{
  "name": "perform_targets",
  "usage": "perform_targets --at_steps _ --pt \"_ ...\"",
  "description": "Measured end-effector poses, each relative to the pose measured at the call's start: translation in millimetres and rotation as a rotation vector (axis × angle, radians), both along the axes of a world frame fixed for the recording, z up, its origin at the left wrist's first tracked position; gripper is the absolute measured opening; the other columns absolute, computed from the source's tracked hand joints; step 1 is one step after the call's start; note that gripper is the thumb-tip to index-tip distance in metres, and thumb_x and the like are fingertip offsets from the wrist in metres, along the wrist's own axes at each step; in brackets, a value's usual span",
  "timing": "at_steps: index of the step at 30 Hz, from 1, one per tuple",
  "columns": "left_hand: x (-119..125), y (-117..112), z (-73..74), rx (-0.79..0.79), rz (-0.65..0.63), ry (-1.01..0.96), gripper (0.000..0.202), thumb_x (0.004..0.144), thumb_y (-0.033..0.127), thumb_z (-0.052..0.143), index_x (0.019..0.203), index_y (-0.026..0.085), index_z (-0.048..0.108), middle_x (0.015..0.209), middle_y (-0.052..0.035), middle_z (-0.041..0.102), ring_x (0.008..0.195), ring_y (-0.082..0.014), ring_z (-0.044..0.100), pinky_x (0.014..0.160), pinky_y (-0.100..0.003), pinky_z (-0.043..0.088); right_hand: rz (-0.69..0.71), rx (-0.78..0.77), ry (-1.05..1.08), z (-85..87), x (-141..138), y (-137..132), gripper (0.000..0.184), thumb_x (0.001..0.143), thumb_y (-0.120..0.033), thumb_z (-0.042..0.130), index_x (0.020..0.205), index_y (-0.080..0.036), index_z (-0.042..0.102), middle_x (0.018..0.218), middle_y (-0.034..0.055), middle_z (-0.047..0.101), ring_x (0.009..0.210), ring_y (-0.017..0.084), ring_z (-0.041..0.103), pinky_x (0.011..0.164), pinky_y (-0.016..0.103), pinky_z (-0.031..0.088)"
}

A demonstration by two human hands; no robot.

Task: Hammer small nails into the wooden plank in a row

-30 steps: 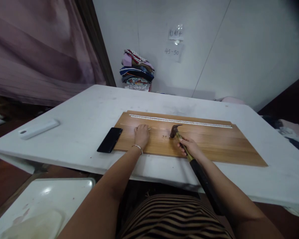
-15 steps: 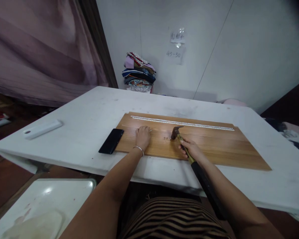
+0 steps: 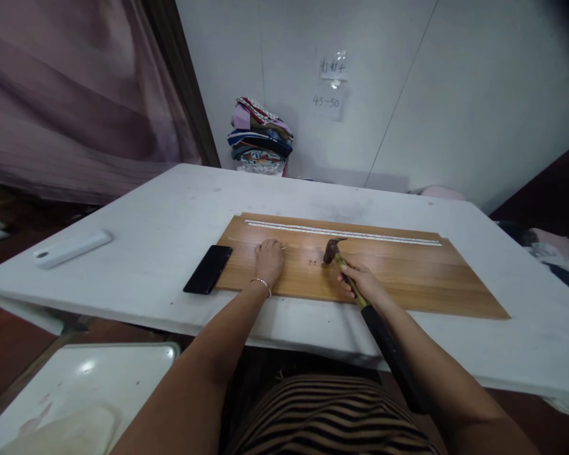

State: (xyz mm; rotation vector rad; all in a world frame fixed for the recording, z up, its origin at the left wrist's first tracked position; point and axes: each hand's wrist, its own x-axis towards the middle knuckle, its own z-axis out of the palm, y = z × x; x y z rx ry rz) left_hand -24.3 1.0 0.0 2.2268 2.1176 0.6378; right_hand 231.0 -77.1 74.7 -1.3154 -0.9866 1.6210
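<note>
Gripping claw hammer (image 3: 380, 332) in right hand (image 3: 361, 282), with fingers clamped round handle below head. Holding head over wooden board (image 3: 431, 284), just right of few small nails (image 3: 315, 261) (cannot tell whether touching wood). Keeping left hand (image 3: 269, 260) at board's left part, near thin metal piece (image 3: 284, 248) by fingertips; cannot tell whether pinched. At board's left edge, on white table (image 3: 146, 215), black smartphone (image 3: 208, 270). Along far edge, two white strips (image 3: 344, 233).

Since 0.5 s ago, head view swung slightly right: board (image 3: 422, 275), hammer (image 3: 375, 325), left hand (image 3: 269, 259), right hand (image 3: 364, 283), phone (image 3: 208, 270), white table (image 3: 152, 240) appear slightly farther left, shifted together.
</note>
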Motion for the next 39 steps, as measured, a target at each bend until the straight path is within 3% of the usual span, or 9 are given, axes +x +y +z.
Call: perform_targets --at_steps 12,28,39 --pt "-0.3 -0.7 -0.4 0.000 0.003 -0.006 0.027 0.099 0.016 0.041 0.106 0.020 0.067 0.121 -0.0148 0.070 0.121 -0.0302 0.057 0.103 -0.046 0.038 -0.004 -0.016 0.018 0.0 0.3 0.0 0.035 0.071 -0.035 0.075 0.101 -0.022 0.061 0.063 -0.0055 0.059 0.041 0.008 0.041 0.034 0.018 0.030" --pt "-2.5 3.0 -4.7 -0.012 -0.049 -0.033 0.024 0.100 0.020 0.047 0.099 0.018 0.071 0.121 -0.0136 0.069 0.122 -0.0273 0.056 0.107 -0.044 0.038 -0.001 -0.007 0.006 -1.1 -1.2 -1.0 0.037 0.070 -0.038 0.074 0.099 -0.022 0.059 0.062 -0.0059 0.059 0.040 0.008 0.041 0.033 0.019 0.030" --pt "1.1 -0.8 4.4 -0.024 -0.077 -0.022 0.016 0.098 0.021 0.052 0.098 0.019 0.068 0.116 -0.0129 0.070 0.119 -0.0275 0.057 0.104 -0.043 0.040 -0.006 0.004 0.025 -4.5 -0.7 -0.4 0.038 0.068 -0.038 0.075 0.098 -0.021 0.059 0.063 -0.0054 0.059 0.040 0.007 0.040 0.033 0.019 0.029"
